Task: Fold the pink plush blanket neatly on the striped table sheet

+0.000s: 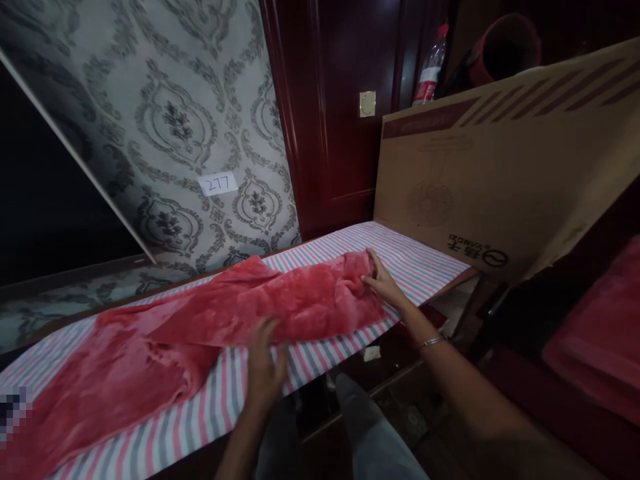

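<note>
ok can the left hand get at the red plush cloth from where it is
Yes, most likely: the left hand is at the near edge of the red plush cloth, with nothing visible between them; blur hides whether they touch.

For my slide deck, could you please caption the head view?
Right hand touching reddish-pink plush cloth on a striped cover, left hand blurred nearby.
</note>
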A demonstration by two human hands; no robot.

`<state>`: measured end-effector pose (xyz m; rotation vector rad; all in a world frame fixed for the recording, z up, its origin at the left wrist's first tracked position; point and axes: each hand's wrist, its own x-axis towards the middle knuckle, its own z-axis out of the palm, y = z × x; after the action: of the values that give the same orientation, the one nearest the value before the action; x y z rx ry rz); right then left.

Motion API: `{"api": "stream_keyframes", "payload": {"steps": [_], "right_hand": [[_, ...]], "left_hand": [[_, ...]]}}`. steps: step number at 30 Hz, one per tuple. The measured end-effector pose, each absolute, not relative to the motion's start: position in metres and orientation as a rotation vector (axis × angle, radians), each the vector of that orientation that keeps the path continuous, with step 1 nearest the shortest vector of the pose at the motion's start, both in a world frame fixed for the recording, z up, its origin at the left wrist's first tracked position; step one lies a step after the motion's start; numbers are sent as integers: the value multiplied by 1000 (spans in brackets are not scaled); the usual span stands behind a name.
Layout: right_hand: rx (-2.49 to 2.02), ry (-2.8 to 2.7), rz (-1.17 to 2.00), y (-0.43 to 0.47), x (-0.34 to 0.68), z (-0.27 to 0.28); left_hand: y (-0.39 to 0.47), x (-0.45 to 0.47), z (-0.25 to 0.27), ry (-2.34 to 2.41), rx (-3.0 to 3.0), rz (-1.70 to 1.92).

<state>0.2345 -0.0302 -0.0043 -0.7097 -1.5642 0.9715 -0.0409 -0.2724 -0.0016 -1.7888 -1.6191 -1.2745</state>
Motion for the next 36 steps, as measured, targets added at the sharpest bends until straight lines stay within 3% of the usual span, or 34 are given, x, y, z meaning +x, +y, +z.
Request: {"api": "stream_keyframes", "payload": {"steps": [4, 9, 16, 24, 32, 36], "right_hand": [[-856, -1637, 774, -32, 228, 26], [-874, -1205, 1224, -34, 237, 48], [-883, -872, 1604, -88, 254, -20], [-937, -1035, 1127, -143, 268, -51], [-1049, -1168, 872, -155, 269, -58], [-974, -1105, 974, -167, 259, -43]], "left_hand": [[-241, 41, -15, -1591, -2355, -986], [-206, 71, -14, -1721, -2386, -934], [-197, 71, -42, -1881, -2266, -1035], [-197, 87, -43, -1602, -2223, -1073], [-183, 92, -35, -1888, -2019, -1697], [-187, 100, -11, -1873, -1874, -1996]]}}
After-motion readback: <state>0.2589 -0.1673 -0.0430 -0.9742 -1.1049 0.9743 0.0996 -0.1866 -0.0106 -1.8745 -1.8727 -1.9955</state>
